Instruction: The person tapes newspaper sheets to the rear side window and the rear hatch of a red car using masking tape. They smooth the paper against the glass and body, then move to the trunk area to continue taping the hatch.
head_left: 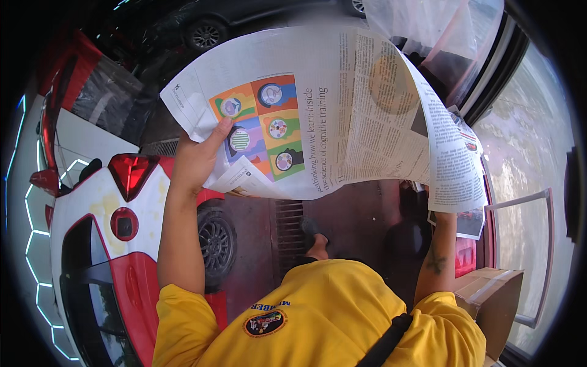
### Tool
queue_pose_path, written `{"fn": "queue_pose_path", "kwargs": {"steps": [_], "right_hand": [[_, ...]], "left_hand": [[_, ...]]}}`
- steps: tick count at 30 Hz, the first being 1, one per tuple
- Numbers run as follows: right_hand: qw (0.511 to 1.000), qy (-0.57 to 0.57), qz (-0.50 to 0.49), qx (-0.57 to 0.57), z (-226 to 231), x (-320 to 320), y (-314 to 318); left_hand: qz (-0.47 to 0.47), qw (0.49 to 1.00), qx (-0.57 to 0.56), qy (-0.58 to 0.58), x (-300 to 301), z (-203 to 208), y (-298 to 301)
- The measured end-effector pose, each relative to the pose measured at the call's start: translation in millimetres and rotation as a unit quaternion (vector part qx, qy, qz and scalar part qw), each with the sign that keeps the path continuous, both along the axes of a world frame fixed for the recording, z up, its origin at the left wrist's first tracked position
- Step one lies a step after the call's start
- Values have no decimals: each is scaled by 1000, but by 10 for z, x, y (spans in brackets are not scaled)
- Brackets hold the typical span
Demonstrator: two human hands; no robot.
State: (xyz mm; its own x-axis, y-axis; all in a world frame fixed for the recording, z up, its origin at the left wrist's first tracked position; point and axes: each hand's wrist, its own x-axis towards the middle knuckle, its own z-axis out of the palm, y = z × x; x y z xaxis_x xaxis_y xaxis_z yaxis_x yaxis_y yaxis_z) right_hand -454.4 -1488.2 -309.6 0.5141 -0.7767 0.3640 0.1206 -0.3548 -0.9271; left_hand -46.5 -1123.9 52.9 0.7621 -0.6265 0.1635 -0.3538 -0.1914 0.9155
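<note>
A large newspaper sheet (324, 134) spans the space in front of me, bowed upward, with a colourful panel of head-shaped drawings on its left part. My left hand (199, 156) is closed on its left edge, the thumb lying on top of the page and the other fingers hidden beneath. A lower corner of the paper folds up beside that hand. At the right the sheet curls and drapes down over my right hand, so the fingers there do not show; only my right forearm (437, 263) comes out below it. More printed pages (469, 225) show behind that end.
Close on the left stands a white and red car (88, 208) with a black wheel (215, 244). A cardboard box (489, 300) sits at lower right, beside a glass door (526, 183). A floor grate (288, 229) runs below the paper. A dark car (244, 15) is at the back.
</note>
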Motion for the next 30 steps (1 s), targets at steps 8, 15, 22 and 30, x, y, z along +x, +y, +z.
{"fn": "queue_pose_path", "kwargs": {"steps": [8, 15, 22, 30], "right_hand": [[906, -130, 316, 251, 1288, 1192, -707], [825, 10, 473, 309, 1315, 2689, -1006], [772, -2, 603, 201, 1335, 4258, -1202], [673, 19, 729, 123, 1360, 5503, -999]], "left_hand": [[168, 975, 147, 8, -479, 285, 721], [209, 963, 170, -15, -883, 425, 751], [352, 924, 110, 99, -1304, -78, 1051], [553, 831, -58, 0, -1805, -481, 739]]}}
